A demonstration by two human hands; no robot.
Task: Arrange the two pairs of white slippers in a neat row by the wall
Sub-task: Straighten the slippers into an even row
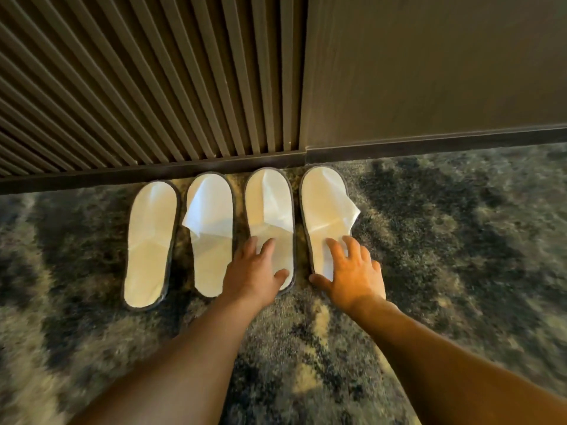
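I see the left hand (254, 271) lying flat and spread on the 3rd slipper (270, 207), the right hand (352, 271) likewise on the 4th slipper (325, 204), seemingly pressing rather than gripping, with all 4 toe-first near the skirting board (153, 176) on patterned carpet (460, 240).

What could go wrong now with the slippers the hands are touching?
1. The left hand and right hand rest flat on the two right slippers; a push might slide them crooked on the carpet.
2. The far-right slipper has its top flap sticking out sideways, and the second slipper too; they may stay untidy.
3. The far-left slipper sits further from the skirting board, so the row may look uneven.
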